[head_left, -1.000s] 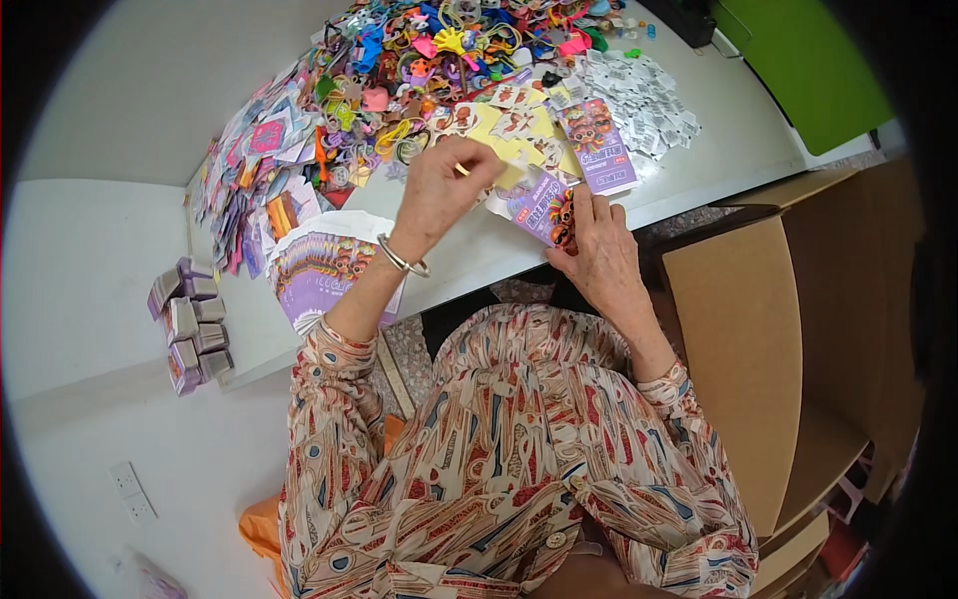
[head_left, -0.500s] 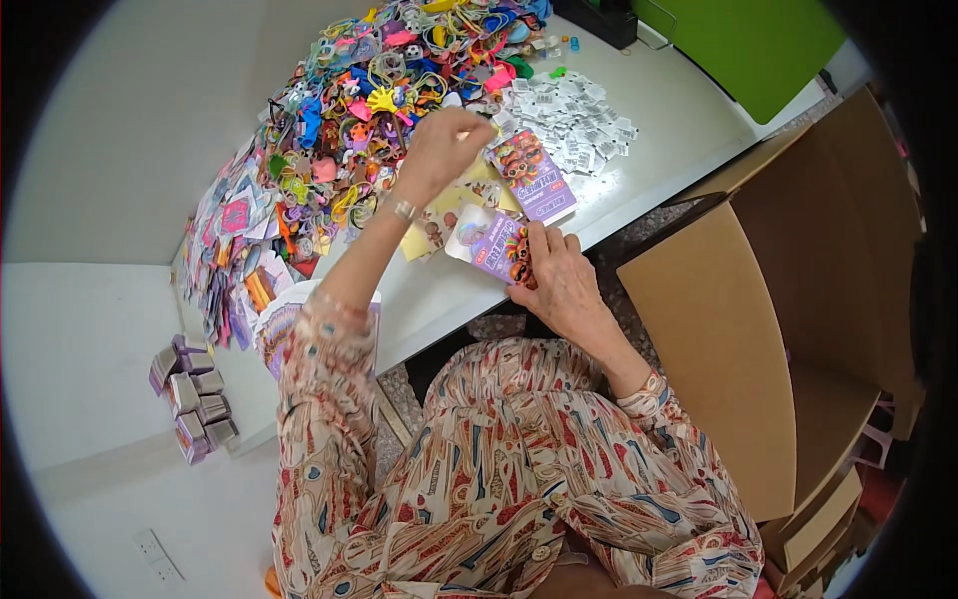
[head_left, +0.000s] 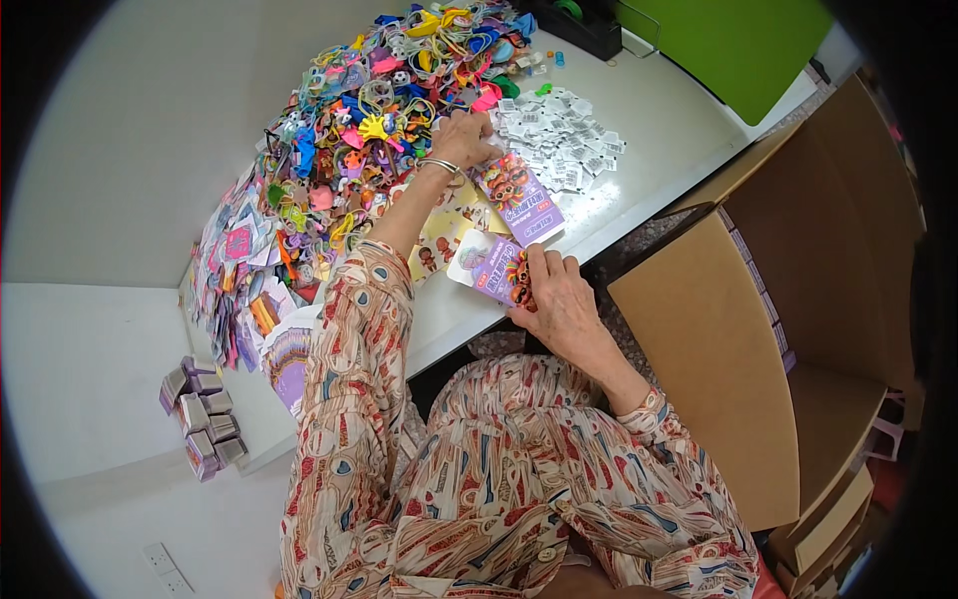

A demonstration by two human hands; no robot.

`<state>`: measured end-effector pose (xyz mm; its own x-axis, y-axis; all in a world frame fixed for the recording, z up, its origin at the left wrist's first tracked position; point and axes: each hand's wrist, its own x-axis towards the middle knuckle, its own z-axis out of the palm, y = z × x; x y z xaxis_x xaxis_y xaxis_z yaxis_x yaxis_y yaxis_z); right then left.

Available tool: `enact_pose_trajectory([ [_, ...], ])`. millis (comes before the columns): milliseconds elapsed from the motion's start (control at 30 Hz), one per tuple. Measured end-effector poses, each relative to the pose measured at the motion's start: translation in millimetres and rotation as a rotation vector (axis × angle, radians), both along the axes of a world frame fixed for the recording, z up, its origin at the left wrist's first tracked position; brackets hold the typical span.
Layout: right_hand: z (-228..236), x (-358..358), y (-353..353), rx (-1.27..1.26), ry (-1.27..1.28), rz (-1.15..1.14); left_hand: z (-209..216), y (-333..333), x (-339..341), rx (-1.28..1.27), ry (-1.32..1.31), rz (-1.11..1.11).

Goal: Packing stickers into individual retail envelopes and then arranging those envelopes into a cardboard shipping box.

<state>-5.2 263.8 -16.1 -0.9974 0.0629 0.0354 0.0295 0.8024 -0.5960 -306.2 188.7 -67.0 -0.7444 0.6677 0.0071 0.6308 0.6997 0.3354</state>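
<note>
My right hand [head_left: 567, 301] grips a small purple printed carton [head_left: 494, 270] by its near end; its white flap stands open at the left. A second purple carton [head_left: 524, 205] lies just beyond it on the table. My left hand [head_left: 465, 140] reaches to where a heap of small colourful toys [head_left: 374, 125] meets a spread of small white printed slips [head_left: 564, 140]. Its fingers are curled down, and their tips are partly hidden, so what they hold cannot be made out. Under my left forearm lie yellow sheets with small printed figures [head_left: 444, 235].
Left on the table are a pile of printed packets [head_left: 235, 260] and fanned purple cards [head_left: 286, 364]. Stacked purple cartons [head_left: 205, 419] appear beyond the table's left edge. A large open cardboard box [head_left: 709, 369] stands at my right. A black tape dispenser [head_left: 584, 25] and green board [head_left: 738, 50] are at the back.
My left hand has come down from above the yellow sheets to the edge of the white slips and toys. My right hand keeps its grip on the carton.
</note>
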Motion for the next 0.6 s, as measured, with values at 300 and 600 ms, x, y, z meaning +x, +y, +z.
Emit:
enact_pose_trajectory([
  [300, -5, 0, -1, -0.020, 0.031, -0.002, 10, -13, 4, 0.278, 0.132, -0.011],
  [600, 4, -7, 3, -0.003, -0.006, -0.043, 104, -75, 90, 0.687, -0.690, 0.082],
])
